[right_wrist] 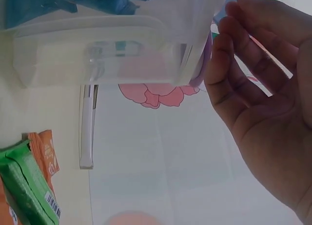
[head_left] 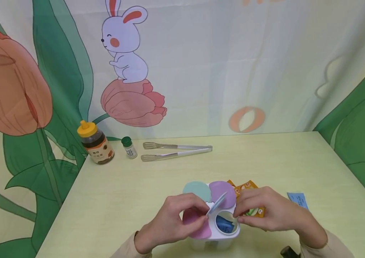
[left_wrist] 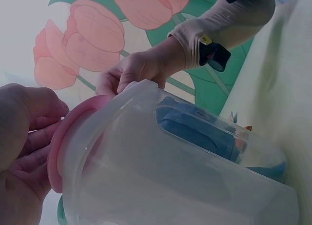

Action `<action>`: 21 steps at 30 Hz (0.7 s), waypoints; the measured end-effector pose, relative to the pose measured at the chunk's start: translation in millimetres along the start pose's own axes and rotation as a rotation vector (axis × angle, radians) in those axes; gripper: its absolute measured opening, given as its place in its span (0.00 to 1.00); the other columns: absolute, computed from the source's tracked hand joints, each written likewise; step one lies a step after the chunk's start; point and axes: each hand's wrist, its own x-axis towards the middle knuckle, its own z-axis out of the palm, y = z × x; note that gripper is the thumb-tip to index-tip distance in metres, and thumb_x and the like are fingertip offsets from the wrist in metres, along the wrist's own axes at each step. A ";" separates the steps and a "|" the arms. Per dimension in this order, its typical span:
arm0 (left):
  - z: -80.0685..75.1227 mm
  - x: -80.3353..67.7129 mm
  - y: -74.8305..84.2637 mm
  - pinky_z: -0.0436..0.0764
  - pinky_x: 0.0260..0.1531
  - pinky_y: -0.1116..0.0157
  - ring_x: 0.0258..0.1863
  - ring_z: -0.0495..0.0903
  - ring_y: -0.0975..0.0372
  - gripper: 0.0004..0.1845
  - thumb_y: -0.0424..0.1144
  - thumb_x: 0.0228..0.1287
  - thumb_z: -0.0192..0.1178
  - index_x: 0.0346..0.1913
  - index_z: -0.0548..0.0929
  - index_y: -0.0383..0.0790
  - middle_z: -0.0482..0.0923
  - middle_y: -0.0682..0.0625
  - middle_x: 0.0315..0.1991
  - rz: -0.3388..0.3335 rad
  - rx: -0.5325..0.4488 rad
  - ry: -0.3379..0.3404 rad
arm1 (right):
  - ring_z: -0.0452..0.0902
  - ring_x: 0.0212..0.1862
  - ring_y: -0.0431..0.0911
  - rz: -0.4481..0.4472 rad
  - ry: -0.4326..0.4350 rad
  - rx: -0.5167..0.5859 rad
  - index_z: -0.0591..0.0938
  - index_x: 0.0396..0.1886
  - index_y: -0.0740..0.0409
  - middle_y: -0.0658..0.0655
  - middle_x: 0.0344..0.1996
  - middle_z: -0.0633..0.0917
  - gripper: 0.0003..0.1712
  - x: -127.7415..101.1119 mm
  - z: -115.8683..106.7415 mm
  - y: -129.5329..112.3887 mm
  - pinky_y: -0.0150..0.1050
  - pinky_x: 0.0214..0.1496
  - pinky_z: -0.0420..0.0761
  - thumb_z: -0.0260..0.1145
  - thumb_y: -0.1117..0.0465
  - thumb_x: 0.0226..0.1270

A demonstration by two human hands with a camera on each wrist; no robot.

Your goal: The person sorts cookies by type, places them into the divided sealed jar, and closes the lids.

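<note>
A see-through storage box (head_left: 214,244) with round flip lids stands at the table's front. My left hand (head_left: 177,218) pinches the light blue lid (head_left: 217,203), which is tilted up from its round opening. Blue packets (head_left: 225,224) show through that opening and through the box wall in the left wrist view. At the opening's right rim are the fingertips of my right hand (head_left: 272,209), its fingers loosely bent in the right wrist view. The pink lid (head_left: 201,229), teal lid (head_left: 196,190) and purple lid (head_left: 222,193) are down.
Orange packets (head_left: 248,185) and a green packet (right_wrist: 29,186) lie behind the right hand, with a blue packet (head_left: 298,199) farther right. Metal tongs (head_left: 177,150), a green-capped shaker (head_left: 129,147) and a yellow-capped bottle (head_left: 96,143) are along the back edge before a printed curtain.
</note>
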 end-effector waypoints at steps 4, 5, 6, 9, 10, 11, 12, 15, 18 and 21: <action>-0.4 -0.1 0.3 0.83 0.40 0.76 0.37 0.82 0.69 0.10 0.29 0.57 0.67 0.42 0.83 0.41 0.84 0.52 0.37 0.002 -0.009 0.001 | 0.79 0.39 0.38 0.019 0.033 0.002 0.85 0.41 0.50 0.48 0.36 0.85 0.20 -4.1 -2.1 3.8 0.24 0.46 0.79 0.75 0.72 0.49; -0.4 -0.2 0.3 0.83 0.40 0.76 0.37 0.82 0.69 0.10 0.29 0.57 0.67 0.42 0.83 0.41 0.84 0.52 0.37 0.001 -0.011 0.000 | 0.79 0.39 0.38 0.026 0.039 -0.008 0.85 0.41 0.49 0.48 0.37 0.85 0.20 -5.9 -2.8 5.2 0.24 0.45 0.79 0.75 0.72 0.49; -0.4 -0.2 0.2 0.83 0.40 0.76 0.37 0.82 0.69 0.10 0.29 0.57 0.67 0.42 0.83 0.41 0.84 0.52 0.37 0.004 -0.011 0.001 | 0.79 0.39 0.38 0.033 0.045 -0.013 0.85 0.41 0.49 0.48 0.37 0.85 0.20 -7.8 -3.5 6.5 0.24 0.45 0.79 0.75 0.72 0.49; -0.3 -0.5 -0.2 0.83 0.40 0.76 0.37 0.82 0.69 0.10 0.29 0.57 0.67 0.41 0.83 0.41 0.84 0.52 0.37 0.011 -0.006 0.005 | 0.79 0.40 0.38 0.082 0.051 -0.028 0.84 0.41 0.47 0.46 0.38 0.86 0.20 -12.4 -6.9 8.3 0.25 0.45 0.79 0.75 0.71 0.51; -0.3 -0.4 -0.4 0.83 0.40 0.76 0.37 0.82 0.69 0.10 0.29 0.57 0.67 0.41 0.83 0.41 0.84 0.52 0.37 0.013 -0.005 0.006 | 0.79 0.41 0.37 0.107 0.048 -0.032 0.84 0.41 0.46 0.46 0.38 0.86 0.19 -14.0 -8.0 8.6 0.25 0.45 0.80 0.74 0.71 0.52; -0.3 -0.3 -0.7 0.83 0.40 0.76 0.37 0.82 0.69 0.10 0.29 0.56 0.67 0.41 0.83 0.41 0.84 0.52 0.37 0.016 -0.002 0.007 | 0.79 0.41 0.37 0.130 0.045 -0.037 0.84 0.41 0.45 0.45 0.38 0.86 0.19 -15.5 -9.1 8.7 0.25 0.45 0.80 0.74 0.70 0.53; -0.3 -0.3 -0.9 0.83 0.40 0.76 0.37 0.82 0.69 0.10 0.29 0.56 0.67 0.41 0.83 0.41 0.84 0.52 0.37 0.019 0.001 0.007 | 0.80 0.41 0.37 0.140 0.046 -0.042 0.84 0.42 0.45 0.45 0.38 0.86 0.19 -16.9 -10.1 9.0 0.26 0.45 0.80 0.74 0.70 0.53; -0.1 -0.4 -1.3 0.83 0.41 0.76 0.37 0.82 0.70 0.10 0.29 0.56 0.67 0.41 0.83 0.41 0.84 0.52 0.37 0.022 0.007 0.007 | 0.80 0.42 0.36 0.187 0.051 -0.069 0.85 0.42 0.43 0.43 0.38 0.86 0.19 -20.8 -13.1 9.6 0.25 0.44 0.81 0.74 0.69 0.54; 0.1 -0.8 -1.3 0.83 0.41 0.76 0.37 0.82 0.70 0.10 0.29 0.56 0.67 0.41 0.83 0.41 0.85 0.52 0.37 0.015 0.006 0.007 | 0.79 0.39 0.37 0.193 0.070 -0.092 0.84 0.42 0.43 0.42 0.37 0.85 0.20 -24.0 -15.7 11.0 0.26 0.40 0.80 0.74 0.69 0.53; 0.3 -1.0 -1.5 0.83 0.41 0.76 0.37 0.82 0.70 0.10 0.29 0.56 0.67 0.41 0.83 0.40 0.85 0.52 0.37 0.011 0.008 0.008 | 0.79 0.37 0.35 0.248 0.072 -0.101 0.84 0.42 0.40 0.39 0.37 0.84 0.21 -27.9 -19.1 11.5 0.26 0.39 0.81 0.74 0.69 0.54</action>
